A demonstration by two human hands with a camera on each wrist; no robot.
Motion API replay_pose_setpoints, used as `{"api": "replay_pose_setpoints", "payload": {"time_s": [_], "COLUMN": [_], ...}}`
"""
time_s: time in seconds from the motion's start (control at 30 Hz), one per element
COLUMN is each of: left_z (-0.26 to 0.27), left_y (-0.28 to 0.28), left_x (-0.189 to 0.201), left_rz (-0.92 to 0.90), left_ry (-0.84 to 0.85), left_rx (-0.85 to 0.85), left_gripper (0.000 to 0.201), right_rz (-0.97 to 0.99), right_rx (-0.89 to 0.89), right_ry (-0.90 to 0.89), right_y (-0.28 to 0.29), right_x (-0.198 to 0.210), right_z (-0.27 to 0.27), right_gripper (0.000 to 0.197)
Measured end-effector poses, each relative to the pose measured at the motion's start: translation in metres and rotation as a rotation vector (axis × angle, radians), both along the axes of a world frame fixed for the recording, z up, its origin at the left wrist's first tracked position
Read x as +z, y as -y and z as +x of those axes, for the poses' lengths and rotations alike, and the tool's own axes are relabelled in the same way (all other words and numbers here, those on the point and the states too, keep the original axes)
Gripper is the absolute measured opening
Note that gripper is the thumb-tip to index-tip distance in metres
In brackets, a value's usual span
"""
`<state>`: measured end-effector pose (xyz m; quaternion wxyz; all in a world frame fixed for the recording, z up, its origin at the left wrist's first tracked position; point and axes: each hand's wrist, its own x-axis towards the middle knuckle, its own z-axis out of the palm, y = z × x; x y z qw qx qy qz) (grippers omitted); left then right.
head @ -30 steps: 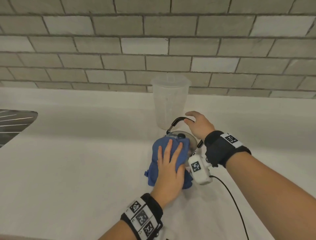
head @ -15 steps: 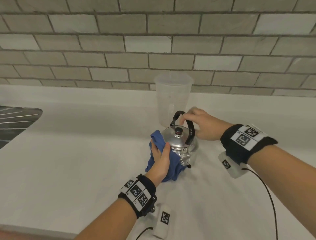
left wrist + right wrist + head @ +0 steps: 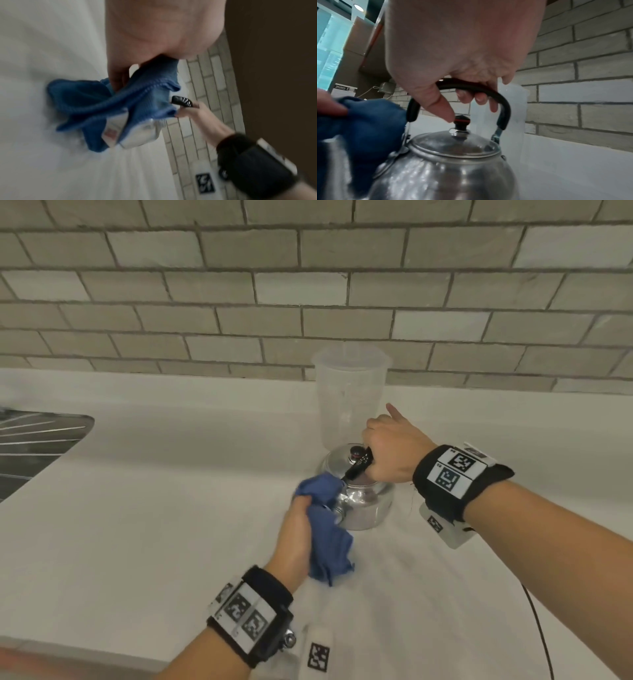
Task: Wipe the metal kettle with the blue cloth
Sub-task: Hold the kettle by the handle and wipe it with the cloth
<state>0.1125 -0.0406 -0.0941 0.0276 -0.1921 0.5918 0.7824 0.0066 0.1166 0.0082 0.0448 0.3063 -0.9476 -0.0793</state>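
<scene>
On my feed, the metal kettle (image 3: 363, 501) stands on the white counter (image 3: 137, 525), just in front of a clear plastic jug (image 3: 349, 398) by the tiled wall (image 3: 308, 285). My right hand (image 3: 394, 450) curls round its black handle (image 3: 471, 86). My left hand (image 3: 296, 535) grips the bunched blue cloth (image 3: 325, 529) against the kettle's left side.

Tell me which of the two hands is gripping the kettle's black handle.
The right hand: its fingers curl round the black handle of the metal kettle. The left hand instead holds the blue cloth against the kettle's side.
</scene>
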Motion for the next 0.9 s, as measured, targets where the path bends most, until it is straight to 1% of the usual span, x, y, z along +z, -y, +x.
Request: {"api": "replay_pose_setpoints", "payload": {"time_s": [0.07, 0.1, 0.13, 0.17, 0.2, 0.27, 0.3, 0.33, 0.37, 0.43, 0.5, 0.53, 0.6, 0.67, 0.7, 0.73, 0.77, 0.8, 0.9], "left_z": [-0.012, -0.018, -0.023, -0.025, -0.027, -0.03, -0.036, -0.045, -0.05, -0.05, -0.043, -0.039, -0.029, -0.025, -0.023, -0.021, -0.018, -0.014, -0.002], "left_y": [0.012, 0.014, 0.015, 0.013, 0.009, -0.001, -0.007, -0.014, -0.024, -0.047, -0.064, -0.069, -0.072, -0.065, -0.058, -0.049, -0.038, -0.027, 0.009], "left_x": [0.0, 0.001, -0.005, -0.011, -0.016, -0.026, -0.037, -0.051, -0.054, -0.035, -0.012, -0.007, -0.007, -0.01, -0.01, -0.009, -0.004, 0.003, 0.033], "left_rz": [0.15, 0.217, 0.253, 0.257, 0.24, 0.162, 0.12, 0.115, 0.14, 0.142, 0.044, -0.004, -0.007, 0.014, 0.022, -0.004, -0.044, -0.092, -0.185], "left_ry": [0.072, 0.107, 0.135, 0.172, 0.189, 0.162, 0.139, 0.131, 0.135, 0.159, 0.123, 0.102, 0.085, 0.087, 0.112, 0.157, 0.198, 0.199, 0.055], "left_rx": [0.138, 0.202, 0.232, 0.255, 0.254, 0.253, 0.235, 0.212, 0.191, 0.212, 0.245, 0.253, 0.216, 0.075, 0.015, -0.004, 0.016, 0.025, -0.041], "left_gripper": [0.042, 0.047, 0.049, 0.051, 0.059, 0.085, 0.095, 0.097, 0.095, 0.09, 0.079, 0.075, 0.07, 0.062, 0.053, 0.039, 0.027, 0.02, 0.014], "right_rz": [0.038, 0.03, 0.011, -0.007, -0.019, -0.037, -0.045, -0.056, -0.069, -0.082, -0.091, -0.102, -0.131, -0.159, -0.173, -0.183, -0.185, -0.18, -0.172], "right_rx": [-0.07, -0.105, -0.132, -0.153, -0.165, -0.172, -0.176, -0.18, -0.179, -0.166, -0.16, -0.164, -0.184, -0.207, -0.217, -0.229, -0.239, -0.25, -0.273], "right_ry": [-0.007, 0.001, 0.008, 0.016, 0.028, 0.08, 0.119, 0.16, 0.197, 0.24, 0.241, 0.233, 0.221, 0.208, 0.197, 0.187, 0.18, 0.177, 0.187], "right_y": [0.011, 0.017, 0.022, 0.027, 0.031, 0.038, 0.04, 0.041, 0.042, 0.043, 0.041, 0.04, 0.037, 0.033, 0.031, 0.028, 0.025, 0.021, 0.009], "right_x": [0.003, 0.005, 0.006, 0.008, 0.009, 0.01, 0.012, 0.013, 0.013, 0.013, 0.01, 0.008, 0.005, 0.003, 0.003, 0.003, 0.003, 0.004, 0.006], "right_z": [0.005, 0.007, 0.008, 0.009, 0.008, 0.006, 0.006, 0.005, 0.004, 0.004, 0.002, 0.001, -0.002, -0.005, -0.006, -0.007, -0.008, -0.009, -0.008], "right_gripper": [0.031, 0.034, 0.035, 0.034, 0.033, 0.032, 0.032, 0.033, 0.036, 0.039, 0.041, 0.042, 0.043, 0.045, 0.045, 0.045, 0.045, 0.044, 0.039]}}
